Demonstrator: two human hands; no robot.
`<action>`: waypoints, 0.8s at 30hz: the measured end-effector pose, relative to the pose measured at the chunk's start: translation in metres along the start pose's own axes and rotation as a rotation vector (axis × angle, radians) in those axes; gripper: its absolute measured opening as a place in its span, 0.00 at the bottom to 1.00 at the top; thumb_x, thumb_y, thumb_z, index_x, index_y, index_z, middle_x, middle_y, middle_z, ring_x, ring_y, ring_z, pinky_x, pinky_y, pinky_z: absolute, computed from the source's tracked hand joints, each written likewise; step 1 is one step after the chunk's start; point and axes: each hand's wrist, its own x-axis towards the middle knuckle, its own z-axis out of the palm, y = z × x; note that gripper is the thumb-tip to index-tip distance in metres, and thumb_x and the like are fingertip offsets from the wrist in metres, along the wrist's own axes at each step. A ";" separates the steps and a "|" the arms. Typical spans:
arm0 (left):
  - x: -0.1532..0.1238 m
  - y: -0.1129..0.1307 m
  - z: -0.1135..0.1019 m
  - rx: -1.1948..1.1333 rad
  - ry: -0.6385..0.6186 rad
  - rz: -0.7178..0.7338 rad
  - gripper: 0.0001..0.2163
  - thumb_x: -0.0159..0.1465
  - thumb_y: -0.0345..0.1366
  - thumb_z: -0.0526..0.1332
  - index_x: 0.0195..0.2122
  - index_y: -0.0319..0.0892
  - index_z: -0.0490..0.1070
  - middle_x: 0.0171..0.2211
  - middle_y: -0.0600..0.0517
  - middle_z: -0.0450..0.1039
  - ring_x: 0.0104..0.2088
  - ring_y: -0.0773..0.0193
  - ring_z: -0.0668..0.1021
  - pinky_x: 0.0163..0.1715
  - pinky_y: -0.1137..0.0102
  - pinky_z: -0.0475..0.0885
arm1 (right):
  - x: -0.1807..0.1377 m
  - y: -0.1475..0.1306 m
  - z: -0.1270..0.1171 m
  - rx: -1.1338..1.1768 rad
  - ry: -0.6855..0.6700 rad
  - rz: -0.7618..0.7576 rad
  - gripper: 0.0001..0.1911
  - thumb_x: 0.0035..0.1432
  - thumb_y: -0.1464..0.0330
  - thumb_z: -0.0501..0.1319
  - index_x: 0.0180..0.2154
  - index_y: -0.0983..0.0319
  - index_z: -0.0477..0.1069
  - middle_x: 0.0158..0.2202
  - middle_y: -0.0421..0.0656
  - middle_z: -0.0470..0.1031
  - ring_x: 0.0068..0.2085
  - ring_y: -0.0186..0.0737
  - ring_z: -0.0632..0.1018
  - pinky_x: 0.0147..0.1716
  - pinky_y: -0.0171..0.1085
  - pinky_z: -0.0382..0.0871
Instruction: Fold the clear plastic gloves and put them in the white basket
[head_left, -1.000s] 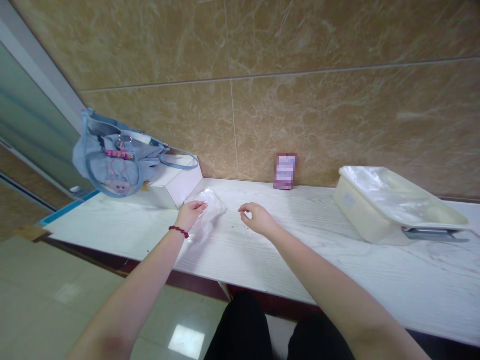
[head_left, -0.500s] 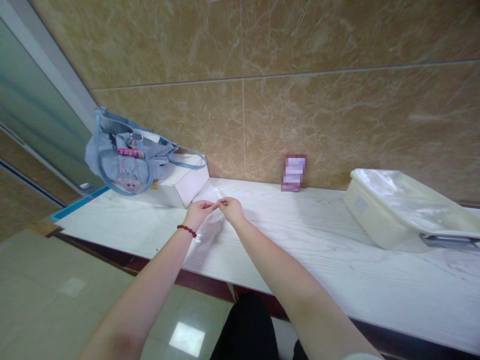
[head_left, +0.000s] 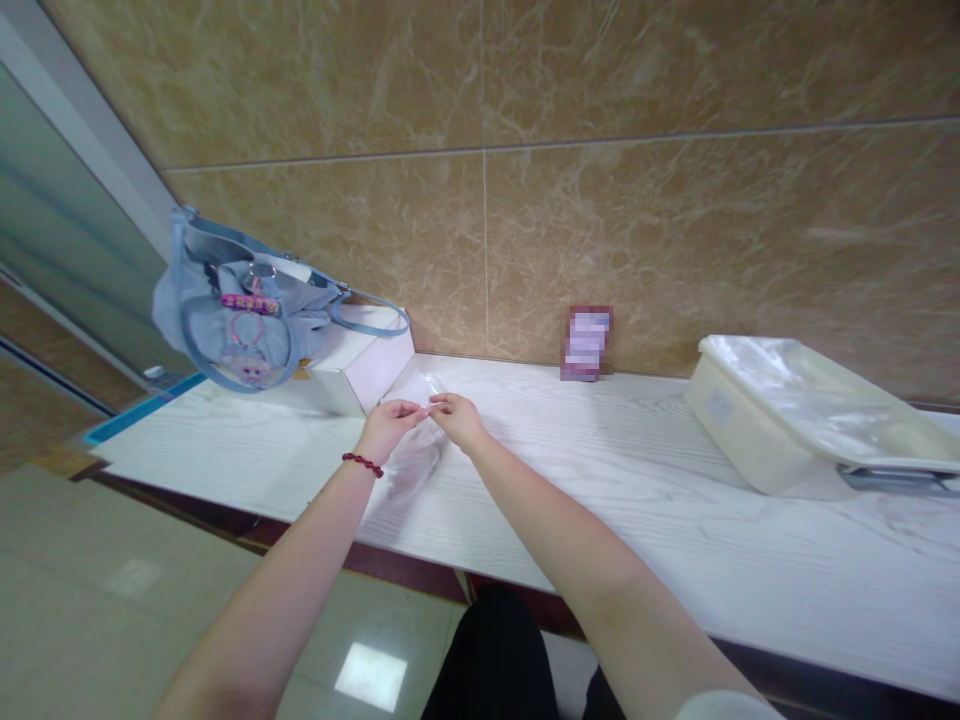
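A clear plastic bag (head_left: 414, 462) lies on the white wood-grain counter (head_left: 570, 500), near the wall. My left hand (head_left: 387, 428), with a red bead bracelet at the wrist, pinches the bag's top edge. My right hand (head_left: 459, 420) pinches the same edge right beside it, fingertips almost touching. Both hands are closed on the thin film. What the bag holds, if anything, cannot be made out.
A white box (head_left: 352, 370) stands just left of the hands, with a blue handbag (head_left: 240, 320) on it. A small pink card (head_left: 586, 343) leans on the tiled wall. At the right sits a cream tub (head_left: 757, 430) lined with plastic. The counter's front edge runs above a tiled floor.
My right hand has moved left from the bare counter to join my left hand at the bag's edge. Both now pinch it.
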 end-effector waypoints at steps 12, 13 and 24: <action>-0.008 -0.010 -0.026 -0.090 0.178 0.017 0.14 0.43 0.41 0.64 0.25 0.37 0.65 0.19 0.56 0.67 0.22 0.71 0.69 0.25 0.73 0.65 | -0.006 -0.003 -0.007 -0.215 0.130 0.055 0.04 0.45 0.70 0.56 0.28 0.60 0.65 0.24 0.35 0.70 0.27 0.30 0.70 0.27 0.29 0.61; -0.011 -0.012 -0.029 -0.107 0.217 0.016 0.13 0.44 0.41 0.63 0.25 0.37 0.64 0.19 0.55 0.67 0.22 0.71 0.70 0.26 0.73 0.66 | -0.006 -0.002 -0.007 -0.236 0.133 0.064 0.04 0.44 0.70 0.56 0.28 0.59 0.65 0.25 0.35 0.70 0.27 0.30 0.70 0.28 0.29 0.61; -0.049 -0.029 -0.062 -0.244 0.574 -0.046 0.07 0.48 0.34 0.57 0.24 0.41 0.57 0.21 0.56 0.65 0.26 0.68 0.74 0.27 0.71 0.70 | -0.010 0.003 -0.009 -0.413 0.084 0.167 0.05 0.45 0.68 0.56 0.29 0.58 0.66 0.29 0.36 0.72 0.31 0.34 0.71 0.29 0.32 0.60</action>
